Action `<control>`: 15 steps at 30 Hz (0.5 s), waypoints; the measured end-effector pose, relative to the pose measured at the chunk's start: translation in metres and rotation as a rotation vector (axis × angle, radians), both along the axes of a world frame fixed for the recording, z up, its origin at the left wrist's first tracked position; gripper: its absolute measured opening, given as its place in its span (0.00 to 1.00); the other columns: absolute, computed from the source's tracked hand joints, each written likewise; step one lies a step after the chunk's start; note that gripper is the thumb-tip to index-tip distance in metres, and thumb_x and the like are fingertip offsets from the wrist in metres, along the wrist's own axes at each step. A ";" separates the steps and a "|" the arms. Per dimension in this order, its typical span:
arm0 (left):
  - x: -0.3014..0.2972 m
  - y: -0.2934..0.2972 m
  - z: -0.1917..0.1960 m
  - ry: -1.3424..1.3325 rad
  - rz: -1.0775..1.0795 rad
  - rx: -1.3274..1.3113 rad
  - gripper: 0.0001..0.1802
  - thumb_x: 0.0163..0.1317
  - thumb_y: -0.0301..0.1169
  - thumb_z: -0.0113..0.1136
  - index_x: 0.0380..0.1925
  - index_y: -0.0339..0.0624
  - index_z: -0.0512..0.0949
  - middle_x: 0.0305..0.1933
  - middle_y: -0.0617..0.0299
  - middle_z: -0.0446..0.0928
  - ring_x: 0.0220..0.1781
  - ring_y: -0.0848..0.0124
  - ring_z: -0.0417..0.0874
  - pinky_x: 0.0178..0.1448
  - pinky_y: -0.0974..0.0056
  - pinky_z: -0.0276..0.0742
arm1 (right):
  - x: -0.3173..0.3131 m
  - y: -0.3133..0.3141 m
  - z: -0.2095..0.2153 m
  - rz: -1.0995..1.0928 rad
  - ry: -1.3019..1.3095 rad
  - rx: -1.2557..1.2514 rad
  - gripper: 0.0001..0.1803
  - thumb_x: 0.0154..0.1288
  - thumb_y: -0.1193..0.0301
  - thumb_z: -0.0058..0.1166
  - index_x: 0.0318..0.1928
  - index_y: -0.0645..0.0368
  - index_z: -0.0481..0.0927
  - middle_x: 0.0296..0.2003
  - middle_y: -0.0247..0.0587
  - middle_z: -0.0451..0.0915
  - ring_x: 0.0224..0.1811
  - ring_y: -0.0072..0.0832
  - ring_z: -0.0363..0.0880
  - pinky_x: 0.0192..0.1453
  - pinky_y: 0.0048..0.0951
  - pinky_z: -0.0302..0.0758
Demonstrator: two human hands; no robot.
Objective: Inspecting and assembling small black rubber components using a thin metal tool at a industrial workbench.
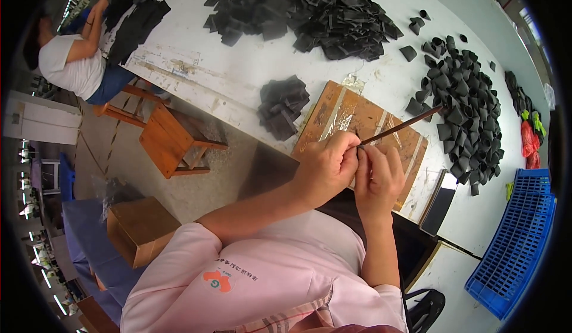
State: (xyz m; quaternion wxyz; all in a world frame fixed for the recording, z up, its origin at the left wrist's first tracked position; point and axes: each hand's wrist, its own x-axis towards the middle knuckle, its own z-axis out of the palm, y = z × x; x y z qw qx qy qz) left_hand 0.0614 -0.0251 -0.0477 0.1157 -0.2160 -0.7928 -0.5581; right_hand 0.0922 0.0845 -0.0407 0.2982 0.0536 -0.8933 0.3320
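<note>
My left hand (327, 167) and my right hand (379, 178) meet fingertip to fingertip over a brown wooden board (409, 172) at the table's near edge. Both are closed, pinching a small dark piece (361, 146) that the fingers mostly cover. From that spot a thin brown stick (400, 128) slants up to the far right; how it is held or supported is hidden. Left of the board lies a small stack of flat black pieces (283, 106). Beyond its right side spreads a heap of black pieces curled into short tubes (468, 106).
Large piles of flat black pieces (345, 23) cover the table's far side. A blue plastic crate (515, 231) stands at the right, near red bags (529, 139). To the left are a wooden stool (170, 139), a cardboard box (140, 228) and a seated person (74, 62).
</note>
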 end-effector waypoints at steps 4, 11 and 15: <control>-0.007 0.008 0.003 -0.493 -0.066 0.453 0.07 0.50 0.18 0.53 0.30 0.36 0.71 0.20 0.62 0.73 0.14 0.79 0.68 0.16 0.74 0.62 | 0.000 0.007 -0.015 -0.135 -0.025 0.026 0.05 0.49 0.80 0.53 0.30 0.64 0.74 0.23 0.40 0.69 0.23 0.31 0.70 0.24 0.29 0.66; -0.006 0.010 0.019 -0.958 -0.390 0.672 0.08 0.49 0.17 0.52 0.31 0.36 0.71 0.24 0.66 0.73 0.14 0.88 0.62 0.16 0.79 0.55 | 0.010 0.031 0.006 0.134 -0.551 -1.539 0.03 0.53 0.78 0.55 0.27 0.63 0.75 0.20 0.28 0.66 0.18 0.14 0.61 0.18 0.15 0.56; -0.006 0.022 0.021 -0.123 0.020 0.137 0.05 0.46 0.19 0.50 0.26 0.35 0.72 0.19 0.62 0.73 0.18 0.76 0.73 0.22 0.69 0.69 | 0.001 0.029 0.015 0.369 -0.551 -1.855 0.08 0.59 0.71 0.51 0.25 0.60 0.72 0.18 0.27 0.65 0.17 0.13 0.58 0.18 0.13 0.53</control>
